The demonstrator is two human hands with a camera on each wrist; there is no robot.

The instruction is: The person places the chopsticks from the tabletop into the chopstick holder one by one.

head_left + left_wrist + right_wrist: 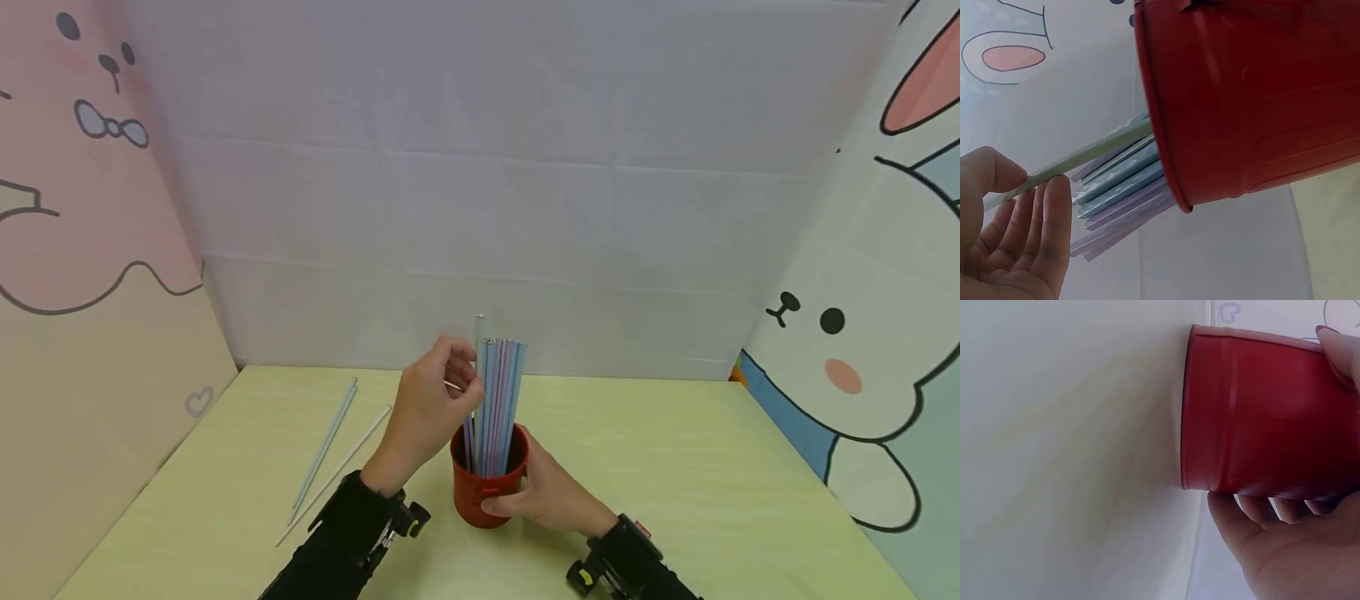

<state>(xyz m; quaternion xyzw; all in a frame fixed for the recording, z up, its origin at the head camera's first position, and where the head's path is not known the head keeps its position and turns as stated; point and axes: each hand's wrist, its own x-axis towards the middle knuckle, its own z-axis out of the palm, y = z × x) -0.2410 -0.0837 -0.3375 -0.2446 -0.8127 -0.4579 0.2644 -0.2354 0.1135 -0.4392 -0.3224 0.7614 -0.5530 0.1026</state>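
Note:
A small red bucket (474, 502) stands upright on the table, holding a bundle of pastel straws (502, 400) in blue, purple and green. My right hand (555, 493) grips the bucket from the right, thumb across the front; in the right wrist view, fingers curl along the wall of the bucket (1272, 419). Above the rim, my left hand (435, 396) pinches one pale green straw (1094, 150) between thumb and fingers. That straw rises higher than the bundle, and its lower end is inside the bucket, hidden by the rim.
Left of the bucket, light blue straws (324, 446) and a white straw (333, 475) lie on the pale yellow table (675, 467). A white backdrop (487, 208) closes the far side, with printed cartoon panels at left and right.

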